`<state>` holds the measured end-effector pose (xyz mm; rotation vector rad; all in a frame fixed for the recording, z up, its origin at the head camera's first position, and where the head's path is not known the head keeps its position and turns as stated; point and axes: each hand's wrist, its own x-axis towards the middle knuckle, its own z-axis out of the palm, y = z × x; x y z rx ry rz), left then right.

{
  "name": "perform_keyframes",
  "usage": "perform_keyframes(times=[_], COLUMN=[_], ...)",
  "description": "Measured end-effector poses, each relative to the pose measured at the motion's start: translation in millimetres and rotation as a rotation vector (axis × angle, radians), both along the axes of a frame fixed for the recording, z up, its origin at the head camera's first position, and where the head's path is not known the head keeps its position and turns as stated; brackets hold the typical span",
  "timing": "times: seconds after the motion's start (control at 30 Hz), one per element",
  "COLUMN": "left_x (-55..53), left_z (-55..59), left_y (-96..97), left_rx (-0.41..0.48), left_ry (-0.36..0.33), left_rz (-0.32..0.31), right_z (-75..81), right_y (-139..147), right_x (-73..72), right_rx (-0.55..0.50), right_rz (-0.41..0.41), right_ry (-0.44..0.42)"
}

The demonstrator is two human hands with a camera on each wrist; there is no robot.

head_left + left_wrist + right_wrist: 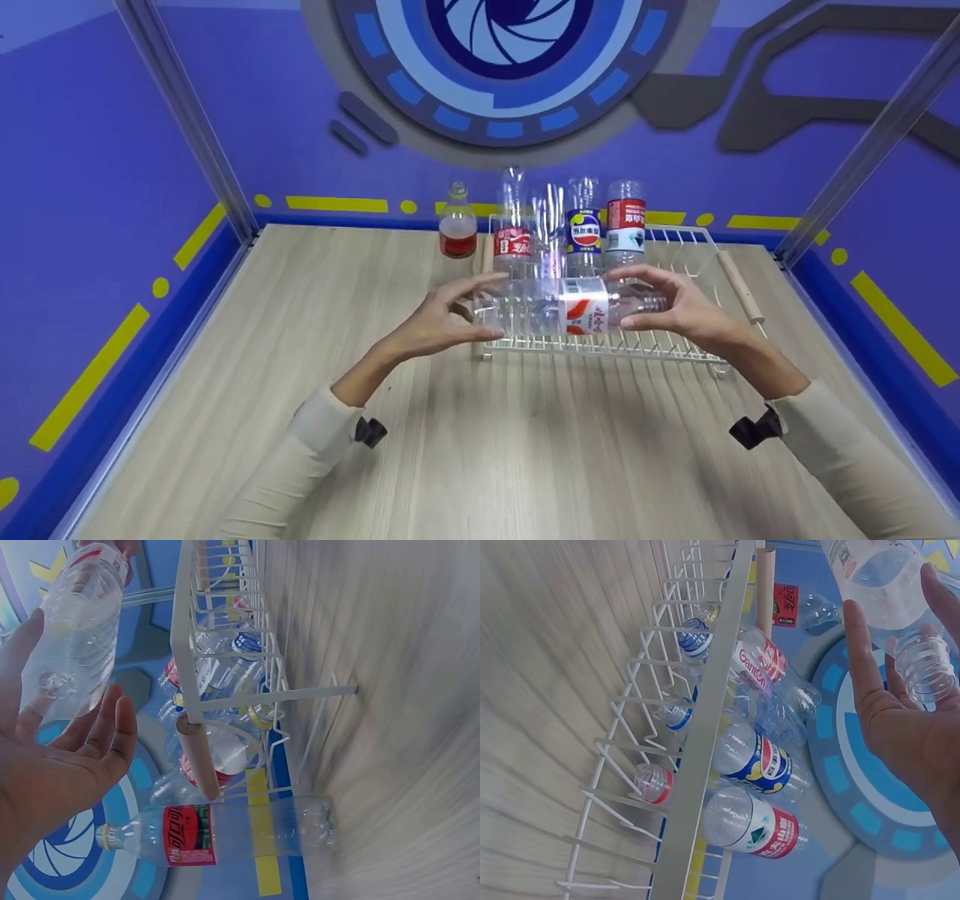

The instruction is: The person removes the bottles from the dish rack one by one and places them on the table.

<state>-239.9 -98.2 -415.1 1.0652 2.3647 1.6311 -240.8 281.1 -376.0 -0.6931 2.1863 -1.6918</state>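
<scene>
A clear empty plastic bottle (540, 309) with a white and red label lies sideways in the air, over the front of a white wire rack (600, 347). My left hand (427, 322) holds its base between thumb and fingers. At the neck end, my right hand (694, 315) grips the shoulder, thumb and fingers on opposite sides. The bare threaded neck shows beside the palm in the right wrist view; no cap is on it. Inside the rack stand several empty bottles, neck down, among them a blue-labelled one (761, 761) and a red-and-white-labelled one (754, 825).
Left of the rack, an upright bottle (457, 229) with a red and black label stands on the wooden table (337, 300). The rack has wooden side handles (739, 286). Blue printed panels (75, 187) enclose the table's back and sides.
</scene>
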Motion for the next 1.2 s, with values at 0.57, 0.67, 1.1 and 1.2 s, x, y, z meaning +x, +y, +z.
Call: perform_keyframes(times=[0.57, 0.67, 1.1, 1.2], left_x=[11.4, 14.2, 15.0, 15.0], left_z=[11.3, 12.4, 12.1, 8.8], left_y=[4.9, 5.0, -4.1, -10.3], left_rx=[-0.194, -0.218, -0.232, -0.234], left_ry=[0.131, 0.145, 0.177, 0.171], left_rz=[0.030, 0.032, 0.025, 0.038], right_z=[2.0, 0.7, 0.4, -2.4], right_y=[-3, -3, 9, 20], right_x=[6.0, 6.4, 5.0, 3.4], right_rx=[0.092, 0.099, 0.006, 0.001], right_rz=[0.013, 0.022, 0.077, 0.056], right_ry=[0.142, 0.137, 0.089, 0.073])
